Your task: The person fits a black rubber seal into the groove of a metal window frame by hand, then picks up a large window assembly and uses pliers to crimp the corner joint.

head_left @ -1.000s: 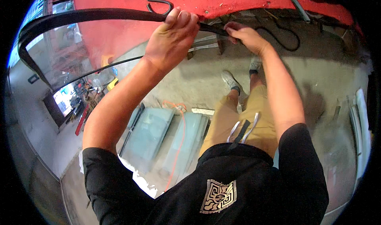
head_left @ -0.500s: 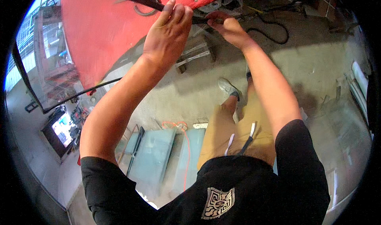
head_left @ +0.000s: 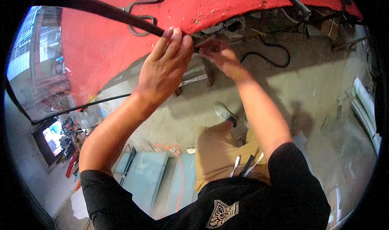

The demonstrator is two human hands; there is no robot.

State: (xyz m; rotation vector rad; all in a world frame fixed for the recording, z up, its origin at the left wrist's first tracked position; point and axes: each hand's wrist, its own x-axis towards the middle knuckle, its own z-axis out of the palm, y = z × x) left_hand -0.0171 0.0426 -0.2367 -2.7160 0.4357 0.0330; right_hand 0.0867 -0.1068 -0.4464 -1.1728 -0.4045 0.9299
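Evidently, your work at this moment lies along the black edging strip (head_left: 101,8) that borders a clear pane (head_left: 91,62). The strip is at the front edge of the red-covered workbench (head_left: 210,7); it runs from your hands up and to the left, out over the bench top. A lower edge of the pane, also dark-bordered, passes behind your left forearm.

Your left hand (head_left: 165,66) is closed over the strip, knuckles up, fingers wrapped across it. Your right hand (head_left: 219,53) is just beside it, with bent fingertips at the strip; that hand is shaded and blurred, so whether it pinches firmly cannot be told. A black cord-like length (head_left: 283,53) loops to the right, below the bench's front edge; its join to the strip is not visible.

Findings on handling, as a judgement: let your left hand bear the steady hold, and have the right fingers work close beside it, so that the strip lies flat without twist. Pull along the pane's rim rather than away from it. Support the pane evenly, since its far corner appears to hang past the bench and could swing. Mind the scissors (head_left: 139,3), which lie on the bench near the front edge, partly behind the strip.
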